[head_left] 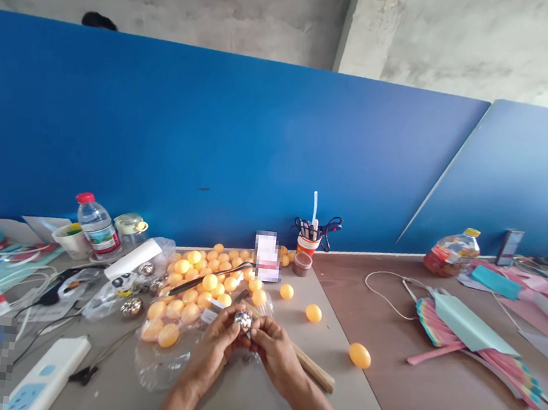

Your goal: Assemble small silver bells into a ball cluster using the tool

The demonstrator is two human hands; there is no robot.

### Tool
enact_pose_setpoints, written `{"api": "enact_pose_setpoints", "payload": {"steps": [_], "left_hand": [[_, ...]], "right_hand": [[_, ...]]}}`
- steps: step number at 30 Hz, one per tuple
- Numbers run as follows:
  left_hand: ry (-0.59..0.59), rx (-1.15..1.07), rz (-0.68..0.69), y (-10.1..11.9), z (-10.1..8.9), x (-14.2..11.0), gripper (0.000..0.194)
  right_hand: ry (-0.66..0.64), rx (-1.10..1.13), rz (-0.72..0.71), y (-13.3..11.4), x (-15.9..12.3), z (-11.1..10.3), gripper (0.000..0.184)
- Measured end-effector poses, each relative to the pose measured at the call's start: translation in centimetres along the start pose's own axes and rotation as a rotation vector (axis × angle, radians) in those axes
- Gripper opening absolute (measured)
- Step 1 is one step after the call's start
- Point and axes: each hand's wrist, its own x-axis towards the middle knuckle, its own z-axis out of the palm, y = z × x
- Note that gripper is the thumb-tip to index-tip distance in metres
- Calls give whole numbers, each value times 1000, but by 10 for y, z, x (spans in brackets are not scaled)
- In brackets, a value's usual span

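Observation:
Between my two hands is a small shiny silver ball, held above the front middle of the table. My left hand wraps its fingers round the ball's left side. Thumb and fingertips of my right hand pinch at its right side; what exactly they grip there is too small to make out. Many orange balls lie behind my hands, some in or on a clear plastic bag. A wooden stick lies partly under my right forearm.
Silver balls, a water bottle and a power strip stand at left. Loose orange balls and a pen cup are right of centre. Farther right are a juice bottle and folded coloured paper. A blue partition runs behind.

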Motion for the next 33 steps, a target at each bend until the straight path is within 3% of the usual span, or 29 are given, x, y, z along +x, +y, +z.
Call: {"api": "enact_pose_setpoints", "payload": {"steps": [9,15,19,23,29,33], "left_hand": [[25,64,-4,-2,6,-2,31],[36,-63,-9,-1,4,2,33],[142,-163,11,5,-3,6,40],[184,-154,54,10,-5,6,49],[274,66,114,11,1,4,37],[267,147,160,6,-3,6,30]], "right_hand": [[24,58,11,0,-2,2,37],[14,17,-23,-4,-1,2,33],[60,-233,-105,-9,-3,-2,19],[9,-570,-224,-4,-8,-2,5],[-63,-929,-448,3,-13,-2,13],[-156,-1078,-547,1,-13,-5,17]]}}
